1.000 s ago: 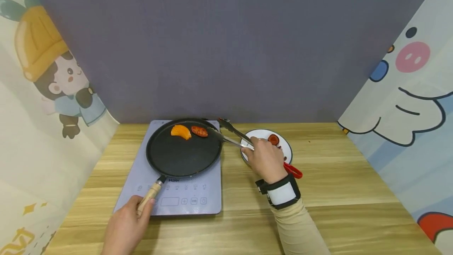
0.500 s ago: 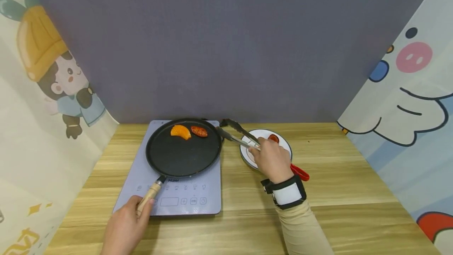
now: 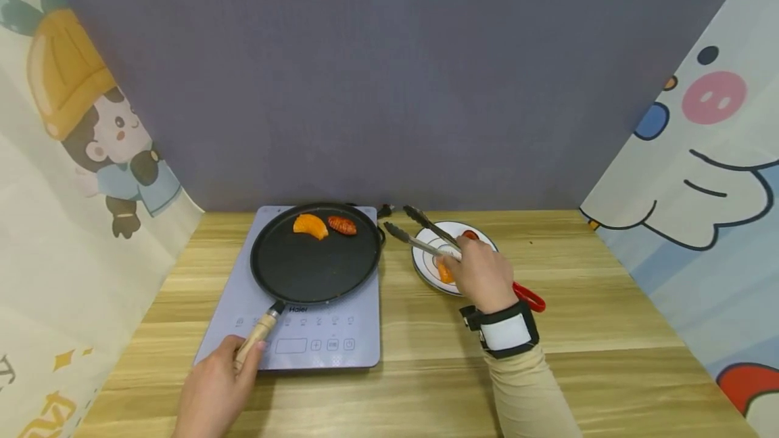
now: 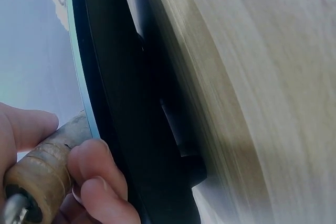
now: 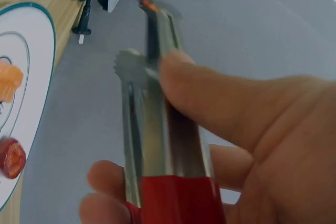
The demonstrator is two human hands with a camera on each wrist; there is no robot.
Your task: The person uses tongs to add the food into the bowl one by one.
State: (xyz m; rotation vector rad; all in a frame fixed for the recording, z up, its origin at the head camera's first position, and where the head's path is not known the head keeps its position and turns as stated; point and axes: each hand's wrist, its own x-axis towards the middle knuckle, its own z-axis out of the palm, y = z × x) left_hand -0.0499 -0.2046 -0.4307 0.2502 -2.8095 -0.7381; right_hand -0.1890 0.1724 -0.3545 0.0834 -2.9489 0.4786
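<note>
My left hand [image 3: 216, 384] grips the wooden handle [image 3: 258, 340] of a flat black frying pan [image 3: 316, 265]. Its fingers curl round that handle in the left wrist view too. On the pan lie an orange segment [image 3: 311, 226] and a scored piece of sausage [image 3: 343, 225]. My right hand [image 3: 483, 272] holds metal tongs [image 5: 157, 129] with red grips, their arms apart and nothing between the tips. The tongs reach over a white plate [image 3: 426, 274], where an orange piece [image 5: 8, 80] and a reddish sausage piece [image 5: 11, 158] lie, partly hidden by the hand in the head view.
Under the pan is a grey induction cooker [image 3: 359, 350] with printed controls. A black plug [image 3: 386, 211] lies behind it by the grey back panel [image 3: 395, 86]. The wooden table [image 3: 608, 330] runs between printed cloth sides.
My right hand has drawn the tongs right and back, from the sausage at the pan's rim to over the plate. The left hand and the pan have stayed in place.
</note>
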